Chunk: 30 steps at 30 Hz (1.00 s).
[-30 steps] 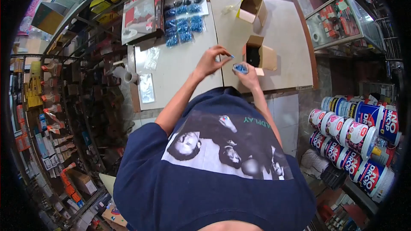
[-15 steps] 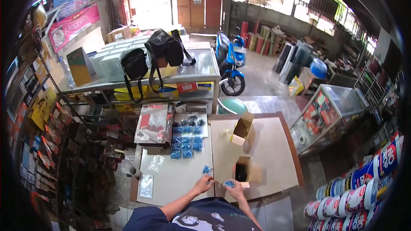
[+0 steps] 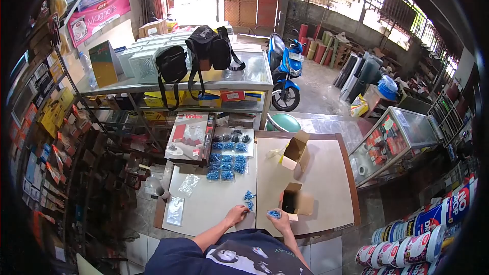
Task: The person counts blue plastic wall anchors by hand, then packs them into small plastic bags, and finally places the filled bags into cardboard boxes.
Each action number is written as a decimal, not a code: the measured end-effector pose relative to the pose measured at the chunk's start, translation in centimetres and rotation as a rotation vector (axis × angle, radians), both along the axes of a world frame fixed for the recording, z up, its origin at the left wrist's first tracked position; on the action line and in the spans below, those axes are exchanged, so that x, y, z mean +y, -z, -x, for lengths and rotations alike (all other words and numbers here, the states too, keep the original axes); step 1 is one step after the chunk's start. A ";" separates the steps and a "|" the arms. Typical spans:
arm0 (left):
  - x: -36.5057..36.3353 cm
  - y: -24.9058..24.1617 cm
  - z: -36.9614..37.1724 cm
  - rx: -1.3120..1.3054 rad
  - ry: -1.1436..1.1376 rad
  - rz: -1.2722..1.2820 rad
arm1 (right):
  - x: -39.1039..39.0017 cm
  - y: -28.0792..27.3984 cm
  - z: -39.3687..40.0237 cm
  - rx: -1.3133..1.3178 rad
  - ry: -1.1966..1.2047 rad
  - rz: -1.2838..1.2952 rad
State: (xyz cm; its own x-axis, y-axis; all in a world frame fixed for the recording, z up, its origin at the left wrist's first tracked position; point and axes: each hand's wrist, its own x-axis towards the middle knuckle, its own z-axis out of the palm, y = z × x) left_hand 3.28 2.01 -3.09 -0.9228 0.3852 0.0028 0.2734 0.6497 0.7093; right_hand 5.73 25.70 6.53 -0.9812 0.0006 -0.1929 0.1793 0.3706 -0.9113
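Note:
Small blue pieces, too small to name exactly, form two little clumps (image 3: pixel 249 199) on the table near its middle seam. My left hand (image 3: pixel 236 215) is beside the nearer clump, its fingers drawn together; whether anything is between the fingertips is hidden. A handful of blue pieces (image 3: pixel 275 214) shows in my right hand (image 3: pixel 280 222), whose fingers curl around it above the table's front part. Just beyond that hand stands an open cardboard box (image 3: pixel 291 201) with dark contents. Bags of blue pieces (image 3: pixel 226 165) lie in rows on the far left.
A second open carton (image 3: pixel 296 152) stands farther back. Clear plastic bags (image 3: pixel 175 210) lie on the left of the table (image 3: pixel 326 183). A large Vinlex box (image 3: pixel 189 137) is at the back left. Paint pails (image 3: pixel 402 249) are stacked at the right.
My left hand has moved away from my right hand, left and forward to the blue pieces. A second clump now lies beside the first. The right hand still holds its handful.

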 end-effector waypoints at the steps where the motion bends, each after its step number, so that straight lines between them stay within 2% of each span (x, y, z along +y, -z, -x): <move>1: -0.1 -0.1 0.1 0.026 -0.025 -0.007 | 0.0 -0.1 0.0 0.007 0.001 0.003; 6: -0.4 0.1 0.3 -0.021 -0.088 -0.066 | 0.0 -2.7 0.1 0.047 0.001 -0.004; 8: -0.5 0.0 0.4 -0.051 -0.086 -0.039 | -0.3 -5.2 0.2 0.225 0.063 0.206; 9: -0.5 -0.1 0.5 -0.055 -0.088 -0.039 | -0.7 -7.4 0.3 0.263 0.095 0.197; 12: -0.2 -0.7 0.8 -0.119 -0.114 -0.105 | -0.4 -3.8 1.2 0.230 0.079 0.246; 14: 0.5 -2.7 1.6 -0.140 -0.146 -0.267 | 0.0 -0.9 1.2 0.234 0.062 0.171; 18: 2.3 -10.0 2.8 -0.035 -0.188 -0.430 | -0.2 1.2 0.6 0.117 0.048 0.107; 20: 3.0 -12.1 3.4 -0.067 -0.166 -0.426 | -0.2 1.6 0.5 0.087 -0.014 0.031; 24: 4.4 -15.2 4.1 -0.037 0.008 -0.466 | -0.5 1.7 1.1 0.140 -0.021 0.052; 26: 5.0 -15.4 3.9 -0.043 0.159 -0.418 | -0.9 -0.3 1.3 0.136 0.007 0.016; 28: 5.3 -13.3 4.2 0.050 0.282 -0.428 | -0.5 1.7 1.8 0.203 -0.002 -0.053; 30: 5.5 -10.4 4.5 0.126 0.328 -0.422 | -0.4 3.1 2.0 0.310 -0.007 -0.009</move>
